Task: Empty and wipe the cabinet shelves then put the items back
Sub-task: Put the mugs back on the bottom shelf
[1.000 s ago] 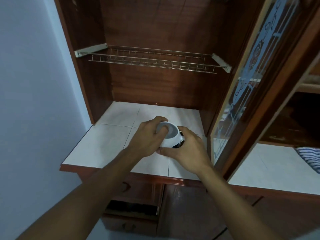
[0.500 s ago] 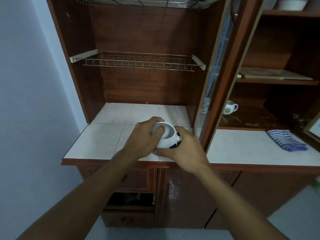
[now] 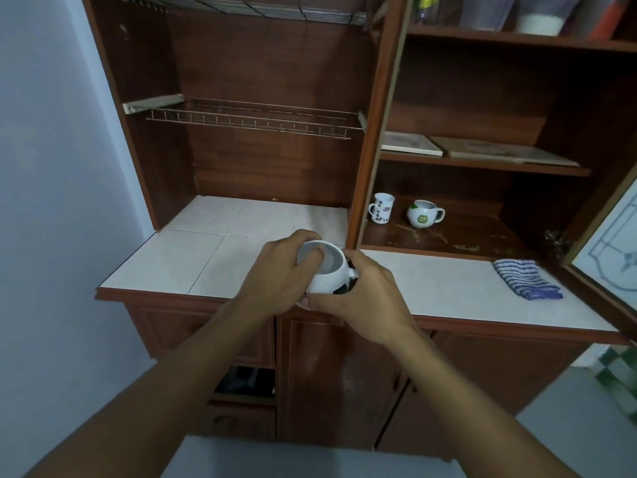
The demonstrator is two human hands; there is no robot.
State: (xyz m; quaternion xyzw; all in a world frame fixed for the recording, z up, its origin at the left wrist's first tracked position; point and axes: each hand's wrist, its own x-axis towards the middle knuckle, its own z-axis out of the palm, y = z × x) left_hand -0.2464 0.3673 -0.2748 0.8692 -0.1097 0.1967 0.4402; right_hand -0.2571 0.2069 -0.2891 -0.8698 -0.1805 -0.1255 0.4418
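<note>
Your left hand [image 3: 275,274] hooks the rim of the white mug [image 3: 327,279], your right hand [image 3: 365,298] cups its base — both gripping. The wooden shelf [image 3: 482,236] lies ahead-right, nearer your right.

Glossy ceramic cup [image 3: 327,274]; wood cabinet [image 3: 275,63]; smooth tiled counter [image 3: 179,260]; wire rack [image 3: 248,119]; striped cloth [image 3: 527,283].

The cup [image 3: 325,270] sat between the left hand [image 3: 279,270] and right hand [image 3: 362,298] over the counter's [image 3: 165,263] near edge. Farther right, the left mug [image 3: 382,208] stood beside the right mug [image 3: 423,214] on a shelf [image 3: 482,236]; a cloth [image 3: 527,283] lay on the counter's right end.
</note>
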